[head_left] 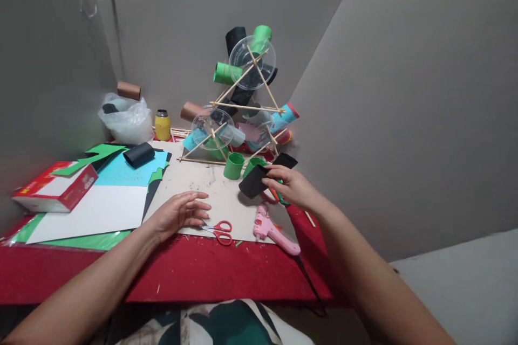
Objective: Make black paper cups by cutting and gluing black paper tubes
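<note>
In my right hand [292,185] is a black paper tube [253,181], pinched at its right end and tilted above the board. My left hand [181,214] is open, fingers stretched out over the board, holding nothing. Just right of it lie red-handled scissors [222,232]. A pink hot glue gun [270,229] rests below my right hand. Behind the held tube stand two short green tubes, one in plain view [233,166] and one partly covered [253,164]. Another black tube [285,160] lies behind my right fingers.
Behind stand models of wooden sticks [246,105], clear lids [253,62] and coloured tubes. Coloured paper sheets [117,205], a loose black tube [139,155] and a red box [56,186] lie left. A yellow jar [162,126] stands near a plastic bag [131,121].
</note>
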{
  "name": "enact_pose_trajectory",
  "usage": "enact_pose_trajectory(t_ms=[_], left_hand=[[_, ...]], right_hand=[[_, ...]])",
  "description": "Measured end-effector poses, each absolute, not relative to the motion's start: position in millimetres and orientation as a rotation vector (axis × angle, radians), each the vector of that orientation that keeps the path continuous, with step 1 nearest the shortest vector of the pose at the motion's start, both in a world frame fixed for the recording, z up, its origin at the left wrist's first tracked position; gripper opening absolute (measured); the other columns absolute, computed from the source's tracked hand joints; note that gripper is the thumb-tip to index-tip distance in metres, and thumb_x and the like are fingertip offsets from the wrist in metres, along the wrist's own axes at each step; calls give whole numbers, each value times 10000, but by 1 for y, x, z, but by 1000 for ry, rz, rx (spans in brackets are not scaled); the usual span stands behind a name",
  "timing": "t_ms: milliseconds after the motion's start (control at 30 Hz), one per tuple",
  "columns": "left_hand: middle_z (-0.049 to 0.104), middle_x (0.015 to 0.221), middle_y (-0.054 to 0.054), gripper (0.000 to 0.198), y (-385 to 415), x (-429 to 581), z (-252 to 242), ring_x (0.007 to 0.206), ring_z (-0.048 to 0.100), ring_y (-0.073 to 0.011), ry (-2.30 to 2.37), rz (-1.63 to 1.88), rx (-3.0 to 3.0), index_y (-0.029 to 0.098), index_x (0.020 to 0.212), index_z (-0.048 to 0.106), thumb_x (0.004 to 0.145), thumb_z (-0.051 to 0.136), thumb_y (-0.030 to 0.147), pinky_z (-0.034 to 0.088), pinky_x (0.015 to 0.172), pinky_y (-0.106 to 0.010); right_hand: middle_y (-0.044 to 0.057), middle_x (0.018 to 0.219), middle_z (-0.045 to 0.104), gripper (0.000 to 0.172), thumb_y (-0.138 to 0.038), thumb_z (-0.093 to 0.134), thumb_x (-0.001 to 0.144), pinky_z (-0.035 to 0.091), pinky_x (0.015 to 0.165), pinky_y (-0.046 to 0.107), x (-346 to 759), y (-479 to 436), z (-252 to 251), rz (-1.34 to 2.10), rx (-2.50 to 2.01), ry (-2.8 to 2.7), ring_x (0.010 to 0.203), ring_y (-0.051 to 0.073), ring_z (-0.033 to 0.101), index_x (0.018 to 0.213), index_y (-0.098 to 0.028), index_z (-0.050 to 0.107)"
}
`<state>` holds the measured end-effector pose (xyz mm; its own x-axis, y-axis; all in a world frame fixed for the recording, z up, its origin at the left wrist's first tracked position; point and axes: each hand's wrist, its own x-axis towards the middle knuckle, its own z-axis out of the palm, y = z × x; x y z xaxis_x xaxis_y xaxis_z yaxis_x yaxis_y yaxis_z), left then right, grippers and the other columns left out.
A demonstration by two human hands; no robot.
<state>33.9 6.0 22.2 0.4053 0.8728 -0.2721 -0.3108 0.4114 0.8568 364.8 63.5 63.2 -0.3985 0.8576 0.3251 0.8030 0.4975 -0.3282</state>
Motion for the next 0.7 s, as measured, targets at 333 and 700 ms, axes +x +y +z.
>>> enact_pose_trajectory(t_ms=[333, 700], left_hand=[[733, 957, -117, 307, 9, 32, 18, 788, 716, -196, 830, 874, 803, 132, 1095, 672, 868, 667, 339, 567, 680, -282], [730, 929, -107, 350, 10, 31, 18, 778, 714, -195, 818, 894, 797, 128, 1084, 672, 826, 703, 363, 572, 673, -286]], right_hand=[[96, 1307, 608, 140, -260, 636, 985, 550, 926, 427, 288, 87, 61, -55, -1305, -2486, 1089, 226, 630, 1078, -164, 678], [87, 1203, 638, 232, -310, 631, 988, 527, 939, 472, 244, 128, 68, -279, -1356, -2594, 1083, 248, 626, 1159, -153, 645]])
